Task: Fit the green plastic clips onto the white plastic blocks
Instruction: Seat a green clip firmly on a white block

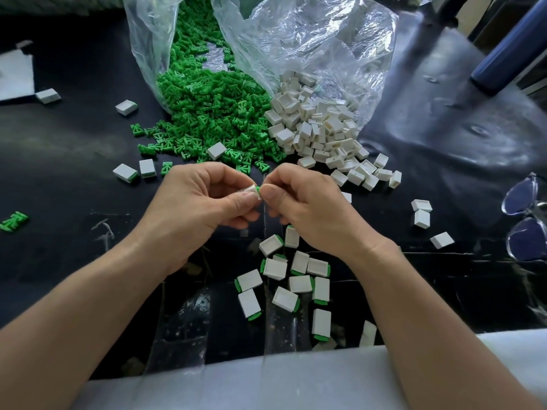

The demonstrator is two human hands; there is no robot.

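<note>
Green clips [207,113] and white blocks [319,128] spill from bags behind both hands; left hand [204,202] pinches a block [251,192], right hand [305,205] pinches its clip [257,189].

Black table [74,149], clips [207,113], blocks [319,128]

Head view, downward (close over table [74,161])

No readable text, labels, brand marks or numbers anywhere in view. Green clips [204,113], white blocks [322,134] and clear plastic bags [296,42] all look unmarked
</note>
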